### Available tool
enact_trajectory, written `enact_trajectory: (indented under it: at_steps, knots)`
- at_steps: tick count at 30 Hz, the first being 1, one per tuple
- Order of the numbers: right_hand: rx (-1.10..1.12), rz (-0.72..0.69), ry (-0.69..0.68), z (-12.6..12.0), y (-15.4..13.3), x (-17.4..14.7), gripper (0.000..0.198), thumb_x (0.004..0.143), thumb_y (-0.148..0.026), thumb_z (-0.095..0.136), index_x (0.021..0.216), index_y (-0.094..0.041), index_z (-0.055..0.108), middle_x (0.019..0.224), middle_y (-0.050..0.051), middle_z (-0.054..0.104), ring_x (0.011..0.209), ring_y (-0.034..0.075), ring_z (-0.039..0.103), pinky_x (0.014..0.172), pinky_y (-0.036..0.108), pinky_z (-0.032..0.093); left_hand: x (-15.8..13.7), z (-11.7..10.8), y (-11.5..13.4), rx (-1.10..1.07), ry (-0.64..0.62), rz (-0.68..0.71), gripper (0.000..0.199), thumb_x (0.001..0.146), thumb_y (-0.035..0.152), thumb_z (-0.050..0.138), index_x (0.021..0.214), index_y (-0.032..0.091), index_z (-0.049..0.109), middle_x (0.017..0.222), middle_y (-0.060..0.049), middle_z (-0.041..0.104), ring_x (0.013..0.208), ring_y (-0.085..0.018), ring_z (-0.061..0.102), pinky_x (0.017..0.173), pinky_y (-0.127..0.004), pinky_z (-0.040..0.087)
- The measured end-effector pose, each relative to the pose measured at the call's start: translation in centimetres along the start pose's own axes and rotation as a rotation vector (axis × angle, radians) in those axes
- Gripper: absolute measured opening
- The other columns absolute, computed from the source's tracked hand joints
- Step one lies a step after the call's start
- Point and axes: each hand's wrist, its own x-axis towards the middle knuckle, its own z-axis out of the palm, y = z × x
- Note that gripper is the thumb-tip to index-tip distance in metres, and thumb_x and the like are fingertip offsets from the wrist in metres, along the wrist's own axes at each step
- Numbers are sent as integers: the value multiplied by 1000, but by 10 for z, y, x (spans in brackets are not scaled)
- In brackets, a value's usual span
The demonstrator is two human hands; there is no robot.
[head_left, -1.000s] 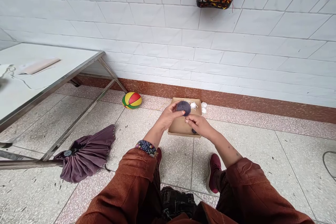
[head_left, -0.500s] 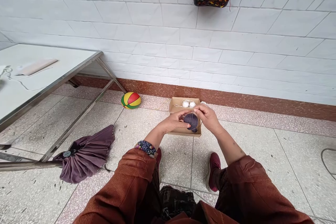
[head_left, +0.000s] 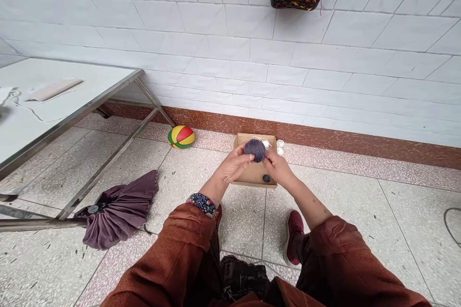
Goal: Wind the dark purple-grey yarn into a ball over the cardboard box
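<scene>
The dark yarn ball (head_left: 255, 149) is sitting in the person's two hands, over the cardboard box (head_left: 250, 174) on the floor. The left hand (head_left: 232, 165) is gripping it from the left, thumb lying across the near side. The right hand (head_left: 279, 168) is closing its thumb and fingers at the ball's lower right edge; whether they are pinching a strand I cannot tell (the tips are hiding against the yarn). As to progress, the winding is looking well advanced: the ball is showing a rounded, layered form. Any free tail left to wrap is not showing. The ball is not yet resting in the box, where a small dark ball (head_left: 266, 178) is lying near the front wall and white yarn (head_left: 265, 144) is lying toward the back.
</scene>
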Motion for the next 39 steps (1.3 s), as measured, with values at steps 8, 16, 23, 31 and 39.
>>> enact_trajectory:
  at_steps: [8,16,23,31,39]
  knots:
    - [121,-172,-206,-15,-34,-11,20,98,-36,52,89,-23,64,78,1,64,69,16,57,67,29,46,5,-12,0,394,206,35,62,62,18,82,121,19,65,112,-6,69,106,-23,63,102,-39,44]
    - [149,-131,98,-36,-23,-2,22,97,-38,54,87,-23,66,83,4,66,80,20,60,76,33,48,-2,-8,-11,509,-123,-124,75,69,18,77,140,25,54,121,-8,65,108,-23,62,98,-41,46]
    - [95,42,128,-23,3,4,25,94,-39,53,77,-22,60,73,2,60,72,19,55,68,30,43,-11,6,-2,149,-335,-287,86,80,26,68,156,38,29,127,-10,61,96,-24,71,73,-32,52]
    - [47,71,60,-16,3,3,20,92,-31,48,80,-21,62,74,2,63,69,19,57,65,28,42,-11,13,1,-108,-262,-234,72,78,31,65,147,30,44,124,-12,65,92,-25,72,70,-32,51]
    - [-33,16,12,-10,4,2,18,94,-24,49,81,-20,62,77,3,66,73,18,60,67,27,44,-2,9,1,-70,-65,-74,53,83,33,68,132,24,52,127,-11,62,97,-22,67,75,-31,53]
